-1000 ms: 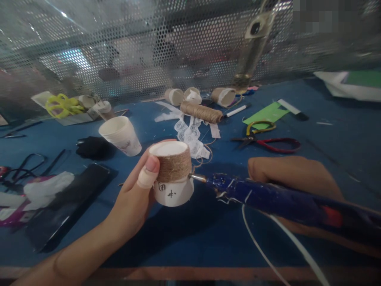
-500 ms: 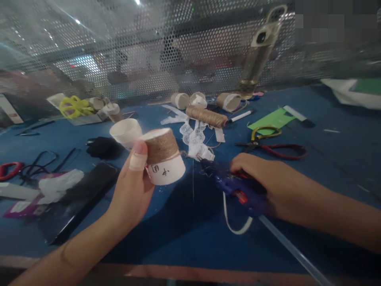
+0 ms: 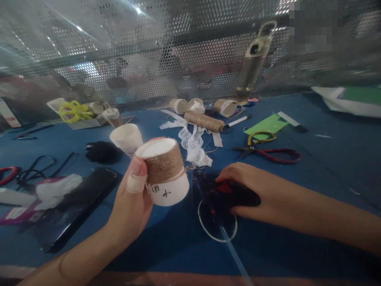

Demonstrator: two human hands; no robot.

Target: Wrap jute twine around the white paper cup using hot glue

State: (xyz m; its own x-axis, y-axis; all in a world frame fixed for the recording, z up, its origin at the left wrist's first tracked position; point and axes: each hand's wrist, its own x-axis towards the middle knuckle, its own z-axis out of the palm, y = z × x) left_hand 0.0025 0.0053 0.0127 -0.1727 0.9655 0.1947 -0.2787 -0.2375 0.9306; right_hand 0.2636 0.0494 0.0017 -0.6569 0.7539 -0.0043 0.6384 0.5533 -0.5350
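My left hand (image 3: 133, 198), a bandage round its thumb, is closed on a white paper cup (image 3: 169, 192) wound with brown twine on its upper half. The cup tilts, and dark handwriting marks its white lower part. To the right, my right hand (image 3: 247, 190) grips a dark blue glue gun (image 3: 218, 194) low over the table; a clear glue stick (image 3: 236, 254) trails out of its back end. A white cord loops beneath the gun. A loose twine end runs from the cup toward the gun's nozzle, whose tip is hard to make out.
Beyond my hands lie white lace (image 3: 195, 149), a twine roll (image 3: 204, 121), scissors (image 3: 264, 151), a green card (image 3: 266, 126) and a marker (image 3: 238, 120). Stacked paper cups (image 3: 126, 137) and a black phone (image 3: 80, 210) are at left. A perforated metal screen (image 3: 143, 59) closes off the back.
My right hand has swung the glue gun left and lower, closer to the cup, and its glue stick points more toward me. The cup has dropped slightly in view, still in my left hand.
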